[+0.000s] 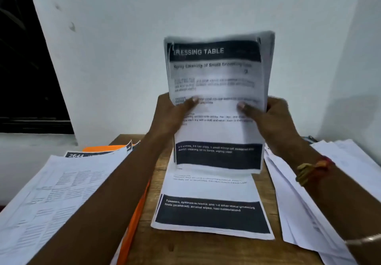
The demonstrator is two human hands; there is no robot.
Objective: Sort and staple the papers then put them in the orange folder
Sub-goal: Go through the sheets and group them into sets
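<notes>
I hold a sheaf of printed papers (216,79) upright above the wooden table, its top page headed "DRESSING TABLE". My left hand (175,114) grips its left edge with the thumb on the front page. My right hand (270,118) grips the right edge the same way. Below the sheaf a single printed sheet (212,209) with a dark band lies flat on the table (152,242). The orange folder (132,223) lies at the left, mostly covered by a stack of papers (55,194). No stapler is visible.
A second loose pile of white papers (305,198) spreads over the table's right side. A pale wall stands close behind the table, with a dark window at the far left.
</notes>
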